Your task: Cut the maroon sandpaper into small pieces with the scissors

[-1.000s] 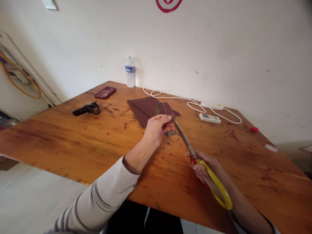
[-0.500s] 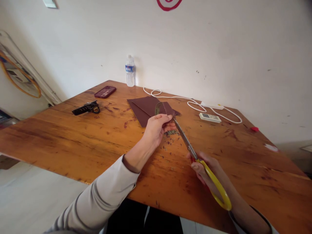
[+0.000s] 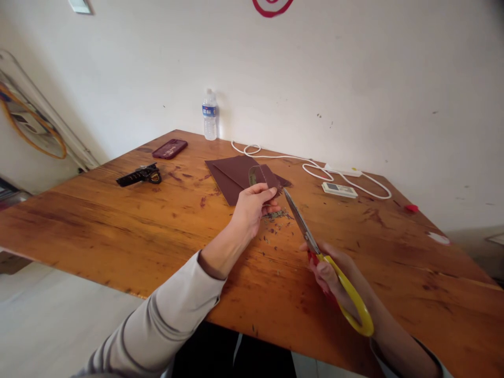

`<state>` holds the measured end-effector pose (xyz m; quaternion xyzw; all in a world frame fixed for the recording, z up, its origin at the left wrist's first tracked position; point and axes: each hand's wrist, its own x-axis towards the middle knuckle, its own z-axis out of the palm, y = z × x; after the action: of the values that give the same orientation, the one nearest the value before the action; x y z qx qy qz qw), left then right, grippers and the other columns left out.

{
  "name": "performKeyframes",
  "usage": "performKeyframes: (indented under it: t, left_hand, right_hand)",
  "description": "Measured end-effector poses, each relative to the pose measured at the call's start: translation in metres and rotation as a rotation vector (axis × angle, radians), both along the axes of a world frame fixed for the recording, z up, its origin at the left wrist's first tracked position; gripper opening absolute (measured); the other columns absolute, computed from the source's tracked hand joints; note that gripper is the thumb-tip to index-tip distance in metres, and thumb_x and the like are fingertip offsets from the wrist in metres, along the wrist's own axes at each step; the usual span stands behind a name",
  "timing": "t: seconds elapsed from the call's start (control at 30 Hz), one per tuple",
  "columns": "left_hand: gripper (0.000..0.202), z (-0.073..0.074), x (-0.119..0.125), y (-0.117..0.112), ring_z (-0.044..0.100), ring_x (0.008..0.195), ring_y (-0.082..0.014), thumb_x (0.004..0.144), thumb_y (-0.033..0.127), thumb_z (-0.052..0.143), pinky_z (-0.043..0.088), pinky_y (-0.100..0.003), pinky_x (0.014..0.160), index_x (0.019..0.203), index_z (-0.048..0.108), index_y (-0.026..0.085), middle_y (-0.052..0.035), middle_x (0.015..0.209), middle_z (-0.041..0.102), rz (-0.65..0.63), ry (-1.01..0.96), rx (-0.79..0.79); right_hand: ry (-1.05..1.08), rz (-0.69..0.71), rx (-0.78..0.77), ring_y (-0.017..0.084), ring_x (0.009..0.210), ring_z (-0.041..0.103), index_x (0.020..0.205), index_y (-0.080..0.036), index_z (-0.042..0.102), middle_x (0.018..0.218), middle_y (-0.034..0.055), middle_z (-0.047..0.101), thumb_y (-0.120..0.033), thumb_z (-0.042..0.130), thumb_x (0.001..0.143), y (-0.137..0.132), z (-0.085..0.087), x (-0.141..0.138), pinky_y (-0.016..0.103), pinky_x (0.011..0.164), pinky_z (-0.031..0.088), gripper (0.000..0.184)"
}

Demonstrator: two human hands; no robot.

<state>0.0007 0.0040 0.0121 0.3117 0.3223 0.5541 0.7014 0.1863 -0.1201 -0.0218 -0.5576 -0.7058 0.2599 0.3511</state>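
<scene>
In the head view, my left hand [image 3: 254, 207] pinches a small curled piece of maroon sandpaper [image 3: 266, 176] with a printed olive back. My right hand [image 3: 334, 273] grips a pair of scissors [image 3: 302, 226] with yellow and red handles. The blades point up and left and look closed or nearly so, their tips close beside the right edge of the piece. Behind my left hand, larger maroon sheets [image 3: 224, 181] lie overlapping on the table. Small dark clippings [image 3: 275, 215] are scattered below my left fingers.
On the wooden table [image 3: 157, 236] a black claw hair clip [image 3: 137, 175] and a maroon phone [image 3: 170, 148] lie at left. A water bottle [image 3: 210, 115] stands by the wall. To the right are a white cable [image 3: 283, 156], a white remote [image 3: 339, 190] and a red scrap [image 3: 411, 208].
The scissors have turned slightly, and their tips have come away from the edge of the sandpaper piece. The piece has tilted a little in my left hand, which stays nearly in place.
</scene>
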Motion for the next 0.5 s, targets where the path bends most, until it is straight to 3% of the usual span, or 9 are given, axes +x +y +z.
performKeyframes:
  t: [0.2, 0.5]
  left_hand:
    - [0.018, 0.0002, 0.0025, -0.0001, 0.056, 0.059, -0.0095, 0.072, 0.01, 0.07, 0.053, -0.024, 0.055, 0.061, 0.057, 0.015, 0.0006, 0.066, 0.058, 0.045, 0.057, 0.04]
    - [0.018, 0.0002, 0.0058, -0.0043, 0.051, 0.05, -0.0088, 0.081, 0.007, 0.061, 0.053, -0.024, 0.052, 0.064, 0.059, 0.014, 0.0016, 0.06, 0.052, -0.083, 0.164, 0.078]
  right_hand:
    - [0.05, -0.008, -0.021, 0.017, 0.043, 0.045, 0.102, -0.02, 0.065, 0.055, -0.0007, 0.049, -0.072, 0.044, 0.092, 0.0025, -0.0045, 0.0003, 0.029, 0.042, 0.036, 0.057]
    - [0.166, -0.062, -0.098, 0.016, 0.042, 0.045, 0.1, -0.021, 0.066, 0.053, -0.0016, 0.049, -0.066, 0.055, 0.088, 0.0037, -0.0046, -0.0008, 0.028, 0.04, 0.035, 0.047]
